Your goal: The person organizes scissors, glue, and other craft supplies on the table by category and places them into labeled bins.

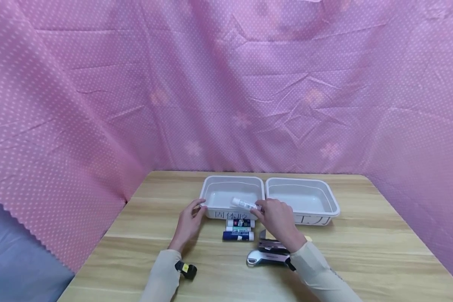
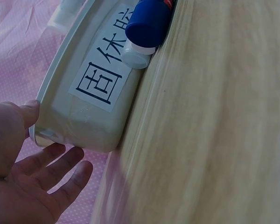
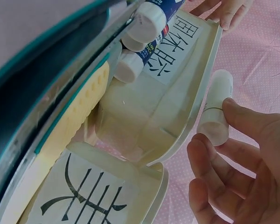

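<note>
In the head view, my right hand [image 1: 277, 218] holds a white glue stick [image 1: 243, 204] over the left white bin [image 1: 232, 179]. The right wrist view shows the thumb and fingers pinching this glue stick [image 3: 216, 105] near one end. My left hand [image 1: 188, 224] grips the left bin at its left front corner, thumb at the rim. In the left wrist view the other fingers spread beside that corner. Several glue sticks [image 1: 238, 236] lie in a stack before this bin. Under my right forearm lie several utility knives [image 1: 266, 256], partly hidden.
A second white bin [image 1: 334, 207] stands close to the right of the first. Both bear paper labels with black characters on their fronts. The wooden table [image 1: 136, 251] backs onto a pink dotted curtain [image 1: 249, 105], which also hangs at both sides.
</note>
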### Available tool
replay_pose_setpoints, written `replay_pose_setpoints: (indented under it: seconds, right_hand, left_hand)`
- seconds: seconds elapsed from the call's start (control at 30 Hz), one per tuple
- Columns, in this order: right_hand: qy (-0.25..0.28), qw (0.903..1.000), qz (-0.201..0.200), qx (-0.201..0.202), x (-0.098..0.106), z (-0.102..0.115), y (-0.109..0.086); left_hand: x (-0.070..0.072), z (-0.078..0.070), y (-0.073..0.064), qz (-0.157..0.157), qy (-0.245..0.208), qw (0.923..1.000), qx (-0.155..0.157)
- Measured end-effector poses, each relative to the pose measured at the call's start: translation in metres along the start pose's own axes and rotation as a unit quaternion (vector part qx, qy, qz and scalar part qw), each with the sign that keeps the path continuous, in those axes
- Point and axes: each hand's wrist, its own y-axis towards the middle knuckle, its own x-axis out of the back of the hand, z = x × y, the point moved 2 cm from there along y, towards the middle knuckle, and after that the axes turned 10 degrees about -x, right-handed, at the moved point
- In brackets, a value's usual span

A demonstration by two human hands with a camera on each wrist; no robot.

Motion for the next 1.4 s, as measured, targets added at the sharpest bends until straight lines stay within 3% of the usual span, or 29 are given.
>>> replay_pose_setpoints:
  seconds: [1.4]
  right_hand:
    - [0.010,0.9994,-0.023,-0.025,-0.0049,-0.0006,0.0022]
  left_hand:
    - [-0.0032,0.0016,-0.0010,-0.012,0.010,0.9998,-0.011]
